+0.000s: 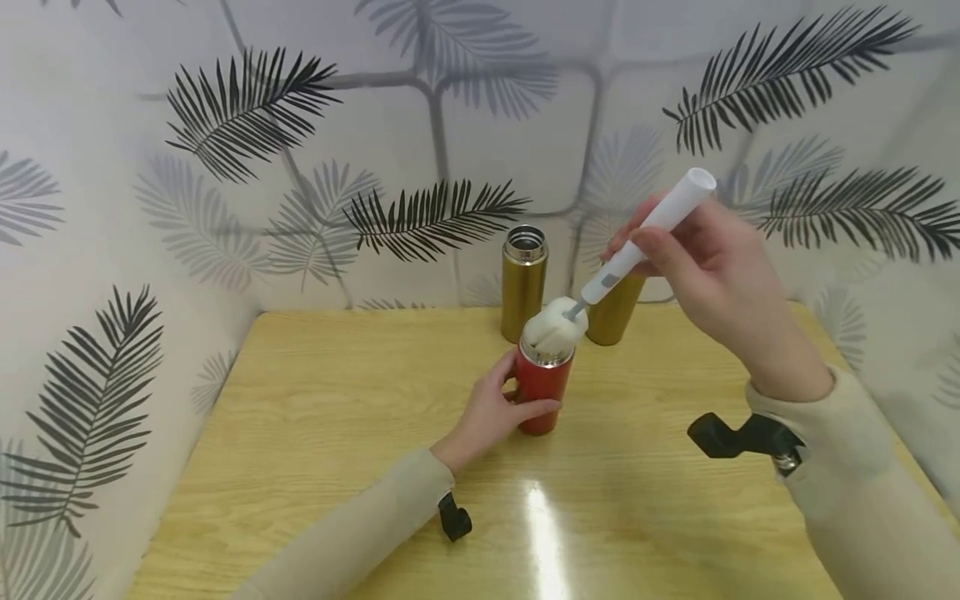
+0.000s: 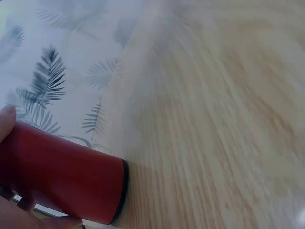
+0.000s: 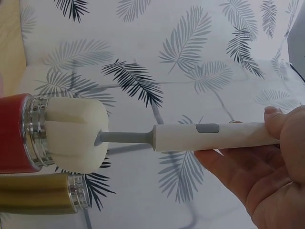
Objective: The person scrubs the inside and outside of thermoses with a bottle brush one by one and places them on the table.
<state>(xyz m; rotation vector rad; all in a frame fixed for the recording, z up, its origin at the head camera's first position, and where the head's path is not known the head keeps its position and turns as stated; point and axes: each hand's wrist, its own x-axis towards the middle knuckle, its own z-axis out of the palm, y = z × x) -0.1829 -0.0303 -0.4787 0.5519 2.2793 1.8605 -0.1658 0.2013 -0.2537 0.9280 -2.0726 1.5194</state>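
A red metal bottle (image 1: pixel 543 383) stands on the table in the head view, its silver threaded mouth uncapped. My left hand (image 1: pixel 487 414) grips its side, thumb in front and the other fingers partly hidden behind. Above it, my right hand (image 1: pixel 716 271) holds the white handle of a bottle brush (image 1: pixel 678 207), tilted down to the left. The cream sponge head (image 3: pixel 76 136) sits at the bottle's mouth, most of it outside the rim in the right wrist view. In the left wrist view, the red bottle's black base (image 2: pixel 121 193) meets the wood.
Behind the red bottle stands an uncapped gold bottle (image 1: pixel 522 292) near the wall. To its right, another gold object (image 1: pixel 617 310) is partly hidden by the brush and right hand. The wooden table (image 1: pixel 337 392) meets a leaf-patterned wall covering (image 1: pixel 390 158) at its back and sides.
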